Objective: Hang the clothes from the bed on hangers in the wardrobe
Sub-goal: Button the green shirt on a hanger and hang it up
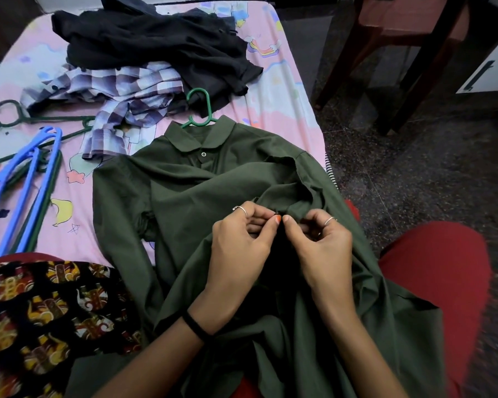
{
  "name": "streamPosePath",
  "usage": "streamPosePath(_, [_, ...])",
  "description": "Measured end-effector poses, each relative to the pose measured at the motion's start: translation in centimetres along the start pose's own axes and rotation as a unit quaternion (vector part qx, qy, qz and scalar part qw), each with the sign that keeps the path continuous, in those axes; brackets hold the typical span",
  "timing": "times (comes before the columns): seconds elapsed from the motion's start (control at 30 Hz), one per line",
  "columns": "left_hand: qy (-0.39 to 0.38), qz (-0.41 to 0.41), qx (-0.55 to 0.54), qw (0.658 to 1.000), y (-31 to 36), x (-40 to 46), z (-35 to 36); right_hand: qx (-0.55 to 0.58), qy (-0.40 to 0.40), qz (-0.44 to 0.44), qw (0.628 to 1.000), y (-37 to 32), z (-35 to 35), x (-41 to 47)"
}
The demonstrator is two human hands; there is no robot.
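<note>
A dark green shirt (184,202) lies spread on the bed and over my lap, with a green hanger (202,107) inside it, its hook sticking out past the collar. My left hand (239,239) and my right hand (319,239) meet at the shirt's front placket, both pinching the fabric between thumb and fingers. The top collar button is fastened. Farther back lie a checked shirt (121,93) and a pile of black clothes (156,44).
The bed (282,90) has a pink cartoon sheet. Blue hangers (29,179) and dark green hangers (26,122) lie at its left. A wooden chair (408,53) stands on the dark floor to the right. A patterned black cloth (41,317) lies at lower left.
</note>
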State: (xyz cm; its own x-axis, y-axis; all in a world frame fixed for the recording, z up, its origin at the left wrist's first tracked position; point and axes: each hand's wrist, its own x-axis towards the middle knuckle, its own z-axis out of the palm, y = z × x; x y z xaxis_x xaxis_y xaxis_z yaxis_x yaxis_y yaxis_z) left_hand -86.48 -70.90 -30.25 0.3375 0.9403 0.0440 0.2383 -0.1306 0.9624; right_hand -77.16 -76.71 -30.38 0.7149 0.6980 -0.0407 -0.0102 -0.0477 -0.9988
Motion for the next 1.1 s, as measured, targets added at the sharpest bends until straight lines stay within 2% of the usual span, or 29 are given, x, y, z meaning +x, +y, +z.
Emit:
streamPosePath(0.2, [-0.022,-0.014,-0.007,1.000,0.3,0.0,0.1,0.084,-0.033,0.033,0.995,0.2,-0.6,0.1])
streamPosePath(0.63, [-0.033,0.009,0.025,0.999,1.2,-0.2,0.0,0.046,-0.037,0.002,0.998,-0.1,-0.6,-0.3])
streamPosePath(0.93, [-0.017,0.010,0.053,0.998,0.8,0.1,0.0,0.075,-0.014,0.031,0.997,0.1,-0.4,-0.3])
streamPosePath(1.1, [-0.016,0.015,0.068,0.997,0.8,0.2,0.0,0.094,-0.039,0.027,0.994,0.1,-0.4,-0.3])
